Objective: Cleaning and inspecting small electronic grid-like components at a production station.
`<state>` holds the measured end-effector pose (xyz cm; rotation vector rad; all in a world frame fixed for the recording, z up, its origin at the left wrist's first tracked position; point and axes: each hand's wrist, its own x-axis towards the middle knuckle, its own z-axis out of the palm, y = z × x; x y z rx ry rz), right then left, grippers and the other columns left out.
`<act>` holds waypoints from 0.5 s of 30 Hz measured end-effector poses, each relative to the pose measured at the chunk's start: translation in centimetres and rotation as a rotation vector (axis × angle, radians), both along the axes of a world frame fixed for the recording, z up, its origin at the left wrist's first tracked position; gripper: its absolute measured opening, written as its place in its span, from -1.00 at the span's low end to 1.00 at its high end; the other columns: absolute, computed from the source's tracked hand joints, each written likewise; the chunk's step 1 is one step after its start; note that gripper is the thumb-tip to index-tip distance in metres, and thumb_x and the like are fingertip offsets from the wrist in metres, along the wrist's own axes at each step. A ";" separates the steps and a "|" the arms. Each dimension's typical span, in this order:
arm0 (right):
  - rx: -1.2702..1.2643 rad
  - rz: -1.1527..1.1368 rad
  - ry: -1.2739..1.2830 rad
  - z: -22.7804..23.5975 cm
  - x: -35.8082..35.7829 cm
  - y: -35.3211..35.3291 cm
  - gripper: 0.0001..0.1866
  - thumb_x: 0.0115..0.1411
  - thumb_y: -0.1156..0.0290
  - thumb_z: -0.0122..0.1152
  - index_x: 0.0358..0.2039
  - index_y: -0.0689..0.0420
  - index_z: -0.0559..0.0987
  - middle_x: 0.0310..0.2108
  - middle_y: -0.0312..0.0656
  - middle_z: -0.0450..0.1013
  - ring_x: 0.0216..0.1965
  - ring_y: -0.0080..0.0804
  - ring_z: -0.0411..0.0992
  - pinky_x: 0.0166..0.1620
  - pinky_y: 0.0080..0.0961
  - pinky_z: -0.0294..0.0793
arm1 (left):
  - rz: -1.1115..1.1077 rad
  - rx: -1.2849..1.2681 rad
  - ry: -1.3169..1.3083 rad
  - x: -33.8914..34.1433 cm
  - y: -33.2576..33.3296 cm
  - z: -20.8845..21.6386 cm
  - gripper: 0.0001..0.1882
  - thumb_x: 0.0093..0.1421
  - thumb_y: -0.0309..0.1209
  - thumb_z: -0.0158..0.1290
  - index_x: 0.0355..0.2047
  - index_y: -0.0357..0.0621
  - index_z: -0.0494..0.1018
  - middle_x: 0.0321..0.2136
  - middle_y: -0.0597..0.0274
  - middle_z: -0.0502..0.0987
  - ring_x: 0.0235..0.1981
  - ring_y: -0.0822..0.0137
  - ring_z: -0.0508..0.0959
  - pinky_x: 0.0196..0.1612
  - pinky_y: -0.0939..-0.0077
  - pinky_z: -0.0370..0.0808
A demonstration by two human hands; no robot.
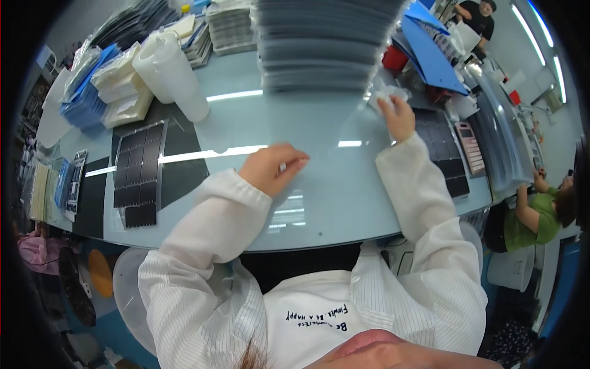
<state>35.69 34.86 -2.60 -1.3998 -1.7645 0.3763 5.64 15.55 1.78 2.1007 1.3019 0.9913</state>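
My left hand [272, 170] is over the middle of the glossy table [332, 209], its fingers curled with the fingertips pressed together. Whether anything small sits between them, I cannot make out. Farther right and forward, my right hand [399, 117] has its thumb and fingers closed on a crumpled white tissue [391, 94]. A dark gridded sheet [439, 142] lies beside my right forearm. Another dark gridded sheet [140, 172], divided into black rectangles, rests on the table left of my left hand.
A tall stack of clear plastic trays [319, 49] rises at the back. White plastic bottles [169, 67] and wrapped packs [126, 92] stand far left. A pink calculator [469, 147] and upright clear sheets [501, 135] are at the right. One person in green [534, 218] sits beyond them.
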 end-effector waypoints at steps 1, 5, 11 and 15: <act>0.063 0.022 -0.065 0.2 -0.3 -1.2 -0.48 0.05 0.06 0.24 -0.15 0.25 0.53 -0.19 0.07 0.45 -0.12 -0.04 0.39 -0.04 -0.33 0.34 | 0.019 -0.068 0.033 0.4 -0.3 -0.6 -0.85 0.16 -0.46 0.03 -0.28 -0.18 0.55 -0.46 0.13 0.53 -0.50 0.29 0.50 -0.42 0.52 0.45; 0.130 0.057 -0.246 -0.2 -0.4 -4.2 -0.54 -0.03 0.14 0.34 -0.22 0.25 0.55 -0.22 -0.02 0.47 -0.15 -0.12 0.41 -0.04 -0.38 0.34 | 0.073 -0.189 -0.020 0.3 -0.4 -2.5 -0.84 0.17 -0.42 0.02 -0.29 -0.17 0.56 -0.46 0.10 0.52 -0.45 0.24 0.50 -0.31 0.45 0.45; 0.421 0.096 -0.034 11.6 -1.9 -3.6 -0.50 -0.09 0.23 0.42 -0.16 0.21 0.52 -0.19 -0.10 0.46 -0.14 -0.22 0.40 -0.06 -0.40 0.34 | 0.085 -0.199 -0.066 0.5 -0.2 -2.8 -0.83 0.18 -0.41 0.01 -0.29 -0.19 0.56 -0.44 0.09 0.54 -0.42 0.21 0.51 -0.30 0.44 0.44; 1.347 -0.090 -0.233 25.5 -4.9 1.1 -0.59 0.00 0.29 0.34 -0.17 0.22 0.50 -0.21 -0.06 0.45 -0.15 -0.14 0.41 -0.08 -0.34 0.36 | 0.076 -0.229 -0.076 0.1 -0.3 -3.1 -0.83 0.18 -0.40 0.02 -0.30 -0.19 0.56 -0.44 0.11 0.53 -0.42 0.21 0.51 -0.30 0.44 0.44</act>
